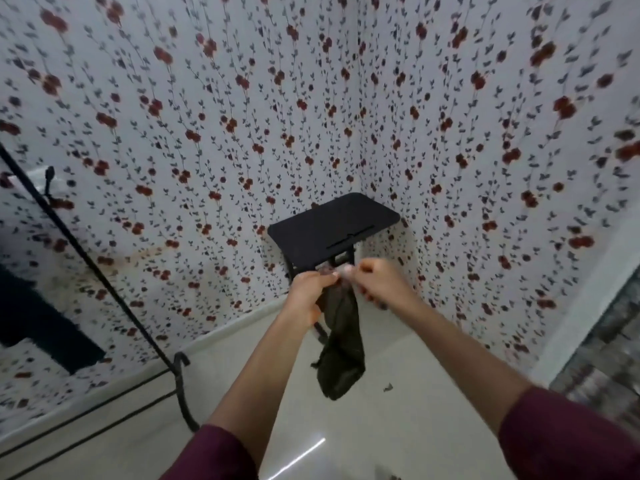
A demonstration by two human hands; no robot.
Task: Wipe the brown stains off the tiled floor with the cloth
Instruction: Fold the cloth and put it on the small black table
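A dark olive cloth (pixel 341 344) hangs down in the air over the pale tiled floor (pixel 398 420). My left hand (pixel 310 299) and my right hand (pixel 375 282) both pinch its top edge, fingers close together, in front of the room's corner. The cloth's lower end dangles free above the floor. A small dark speck (pixel 388 387) lies on the tiles to the right of the cloth. Another dark bit (pixel 393 477) shows at the bottom edge. The image is blurred, so finer stains cannot be made out.
A small black table (pixel 334 223) stands in the corner just behind my hands. Floral wallpaper (pixel 207 133) covers both walls. A black metal stand (pixel 180 386) with a slanted rod rises at the left, with dark fabric (pixel 38 323) beside it. A grey patterned surface (pixel 602 358) sits at the right.
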